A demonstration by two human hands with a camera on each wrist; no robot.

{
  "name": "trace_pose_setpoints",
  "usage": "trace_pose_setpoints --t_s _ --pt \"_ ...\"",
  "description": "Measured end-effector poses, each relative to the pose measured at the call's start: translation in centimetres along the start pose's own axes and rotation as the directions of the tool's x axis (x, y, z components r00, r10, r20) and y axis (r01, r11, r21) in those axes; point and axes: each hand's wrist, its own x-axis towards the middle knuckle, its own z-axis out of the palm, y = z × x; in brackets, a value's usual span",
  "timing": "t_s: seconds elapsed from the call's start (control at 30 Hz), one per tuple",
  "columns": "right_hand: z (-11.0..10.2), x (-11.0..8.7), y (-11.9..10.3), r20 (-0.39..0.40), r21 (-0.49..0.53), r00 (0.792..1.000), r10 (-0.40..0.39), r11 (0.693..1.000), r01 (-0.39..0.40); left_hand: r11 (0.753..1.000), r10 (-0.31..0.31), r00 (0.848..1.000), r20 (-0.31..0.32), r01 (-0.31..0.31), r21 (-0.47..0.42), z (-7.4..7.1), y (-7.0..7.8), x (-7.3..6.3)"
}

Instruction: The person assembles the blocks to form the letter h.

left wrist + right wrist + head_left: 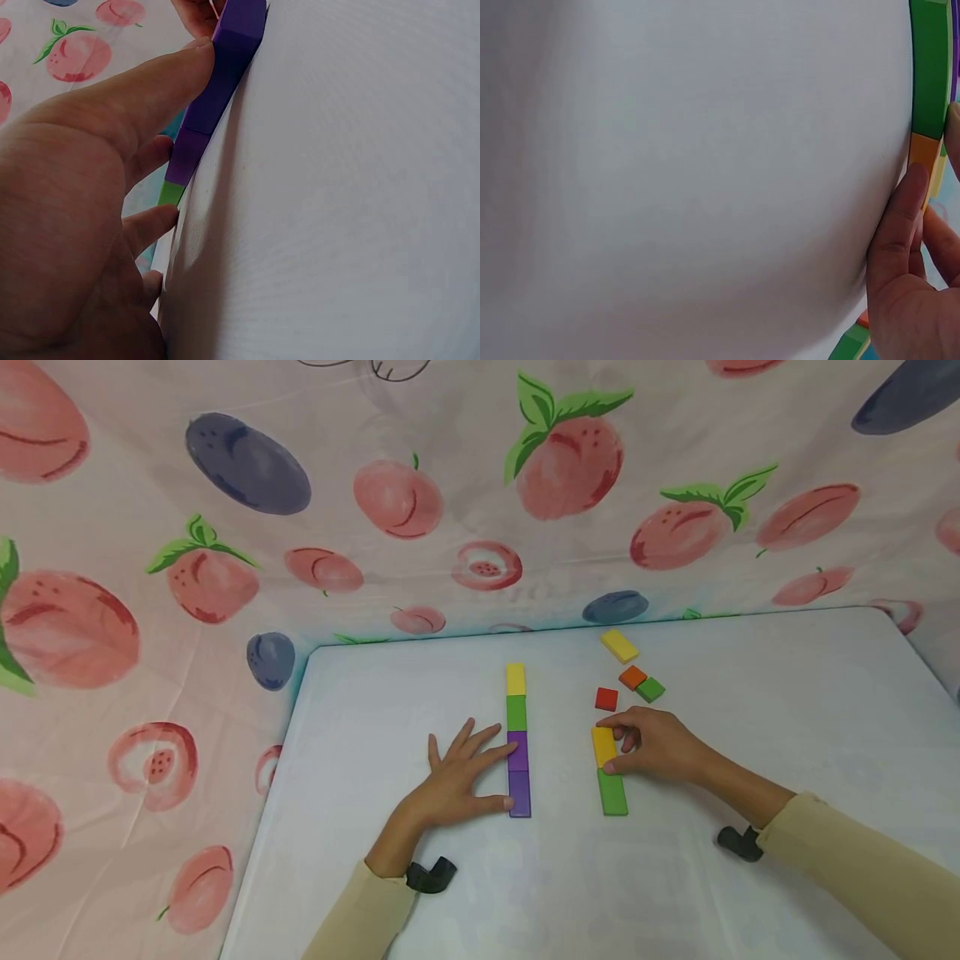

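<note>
A straight column of blocks stands left of centre on the white table: a yellow block (pixel 515 679), a green block (pixel 516 713), an upper purple block (pixel 517 762) and a lower purple block (pixel 521 797). My left hand (pixel 448 787) spreads its fingers beside it, thumb touching the lower purple block and index fingertip at the upper one. Farther right, my right hand (pixel 660 745) pinches a yellow block (pixel 603 748) between thumb and fingers. That block lies end to end with a long green block (pixel 613 795), nearer me. The right wrist view shows fingers on the yellow block's sides.
Beyond my right hand lie a red block (pixel 607 699), an orange block (pixel 632 677), a small green block (pixel 651 690) and a loose yellow block (pixel 619 646). A fruit-print cloth (pixel 420 585) rises behind the white table (pixel 375 718) and hangs along its left side.
</note>
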Motion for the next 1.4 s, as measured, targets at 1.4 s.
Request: trace_pose_setpoints --t_s 1.4 --pt "-6.0 6.3 1.9 -0.409 0.101 0.881 0.237 0.972 -0.214 1.0 0.01 1.0 0.0 -0.01 -0.01 -0.1 0.1 -0.1"
